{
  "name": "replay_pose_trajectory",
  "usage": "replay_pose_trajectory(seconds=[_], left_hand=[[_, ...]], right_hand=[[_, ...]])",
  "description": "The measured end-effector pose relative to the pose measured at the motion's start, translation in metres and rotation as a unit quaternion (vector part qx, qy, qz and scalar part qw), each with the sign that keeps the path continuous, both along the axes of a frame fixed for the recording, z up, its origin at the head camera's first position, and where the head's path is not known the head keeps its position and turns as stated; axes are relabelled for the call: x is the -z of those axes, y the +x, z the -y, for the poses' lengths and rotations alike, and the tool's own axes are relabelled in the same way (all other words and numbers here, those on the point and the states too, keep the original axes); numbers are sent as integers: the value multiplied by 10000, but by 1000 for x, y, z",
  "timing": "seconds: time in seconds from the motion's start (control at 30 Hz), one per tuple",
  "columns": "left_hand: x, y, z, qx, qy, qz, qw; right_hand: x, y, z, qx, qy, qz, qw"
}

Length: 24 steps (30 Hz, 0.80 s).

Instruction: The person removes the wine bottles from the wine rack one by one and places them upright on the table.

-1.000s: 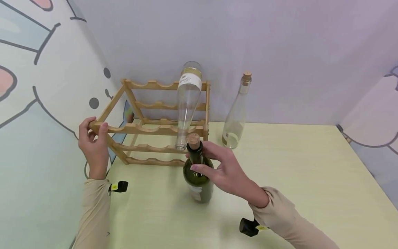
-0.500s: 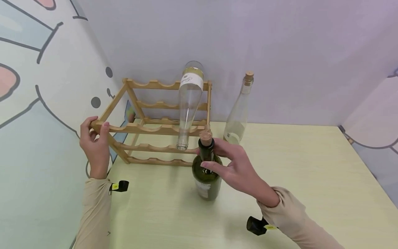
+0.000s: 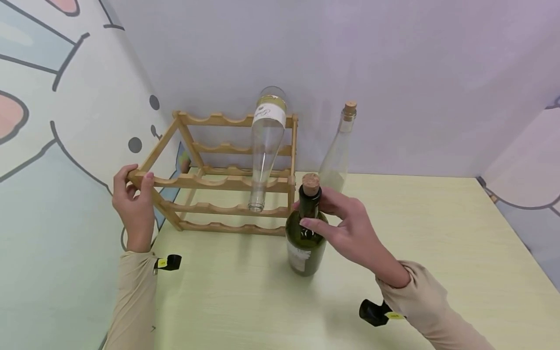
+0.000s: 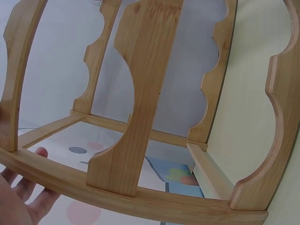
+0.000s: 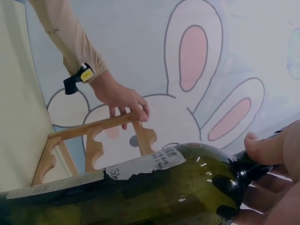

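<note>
A dark green wine bottle with a cork and a torn white label stands upright near the rack's front right corner. My right hand grips it round the neck, thumb in front and fingers behind. At the far left, my left hand holds the top front corner of a wooden wine rack; in the left wrist view its fingers curl round the side rail. A clear bottle with a white and gold label lies on the rack's top tier, its uncorked mouth toward me.
Behind my right hand stands a corked clear bottle, its lower part hidden. The pale yellow table meets a lilac back wall. Close on the left is a wall with cartoon drawings.
My right hand has carried the green bottle to the right and slightly back, so that it now overlaps the corked clear bottle. The left hand stays on the rack.
</note>
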State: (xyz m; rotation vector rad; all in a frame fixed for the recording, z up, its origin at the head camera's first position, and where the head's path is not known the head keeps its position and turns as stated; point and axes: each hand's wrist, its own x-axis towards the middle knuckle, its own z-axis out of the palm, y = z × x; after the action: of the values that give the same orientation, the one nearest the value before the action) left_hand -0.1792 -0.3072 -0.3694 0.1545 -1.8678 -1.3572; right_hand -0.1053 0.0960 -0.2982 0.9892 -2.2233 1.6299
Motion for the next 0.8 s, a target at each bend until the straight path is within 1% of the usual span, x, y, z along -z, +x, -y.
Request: replay_pose_trajectory(seconds=[0.27,0.5,0.63,0.7,0.8], left_hand=[[0,0,0,-16,26,10,10000],[2,-1,1,-48,-42,23,10000],[1,-1,0,-26,-40,23,10000],[-3,2,-4,-8,-38,11,10000],[-3,2,-4,-7,-54,-6,10000]], right_hand=[[0,-5,-11,127,-117,-64,9998],[2,-10,-20,279,-209,-114,9993],[1,-13,-24,372,-238,-160,9989],[1,-14,-27,396,-261,-167,9987],[2,-16,-30,455,-255,-213,9984]])
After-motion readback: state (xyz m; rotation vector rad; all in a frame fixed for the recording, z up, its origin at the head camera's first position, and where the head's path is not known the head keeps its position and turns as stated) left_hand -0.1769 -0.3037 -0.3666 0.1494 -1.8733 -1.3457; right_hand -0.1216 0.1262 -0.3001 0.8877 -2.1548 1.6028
